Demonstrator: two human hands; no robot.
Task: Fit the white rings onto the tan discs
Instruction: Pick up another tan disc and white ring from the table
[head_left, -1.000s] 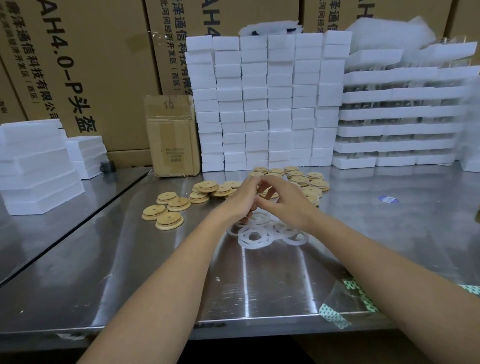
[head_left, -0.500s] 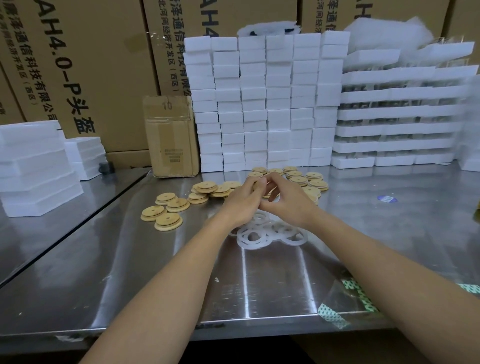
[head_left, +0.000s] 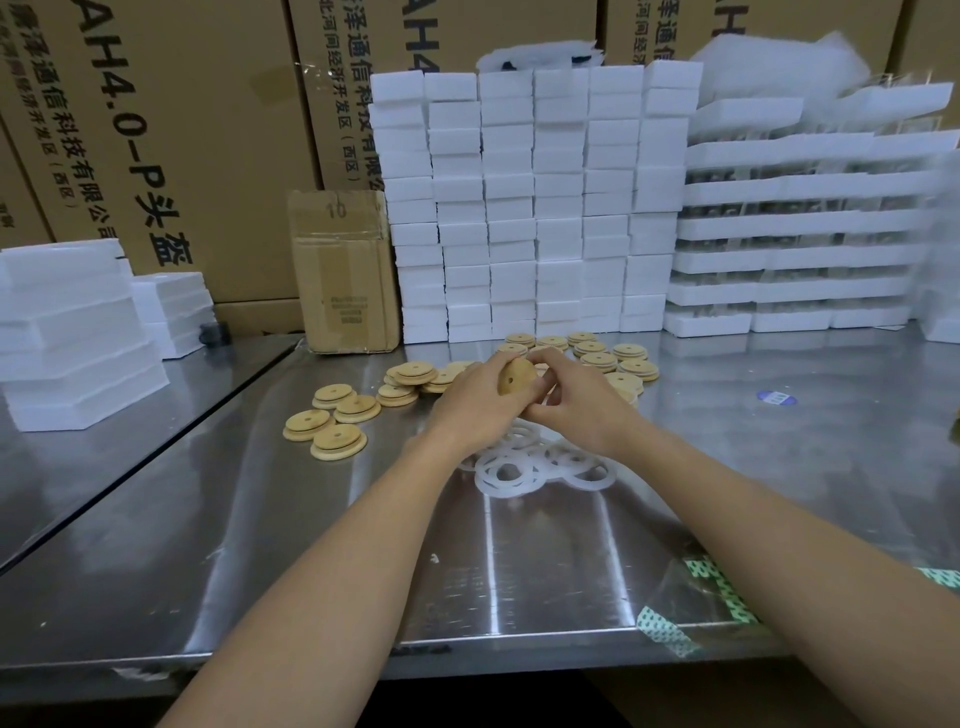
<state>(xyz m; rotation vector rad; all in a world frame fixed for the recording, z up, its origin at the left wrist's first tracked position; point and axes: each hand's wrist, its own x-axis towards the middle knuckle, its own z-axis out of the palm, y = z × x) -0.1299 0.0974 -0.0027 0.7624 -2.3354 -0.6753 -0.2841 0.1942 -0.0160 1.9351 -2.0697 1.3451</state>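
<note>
Fingers (head_left: 491, 370) of the left hand (head_left: 470, 408) curl round the left rim of one tan disc (head_left: 517, 378), held tilted on edge above the middle of the table (head_left: 363, 545); the right hand (head_left: 582, 408) pinches its right rim. Loose discs (head_left: 332, 418) lie left of the hands; white rings (head_left: 511, 473) lie heaped directly beneath them; further discs (head_left: 602, 358) sit right of the hands, toward the table's far edge.

tan discs (head_left: 327, 448): about 20 (some stacked) | white rings (head_left: 484, 477): roughly 8, overlapping
</note>
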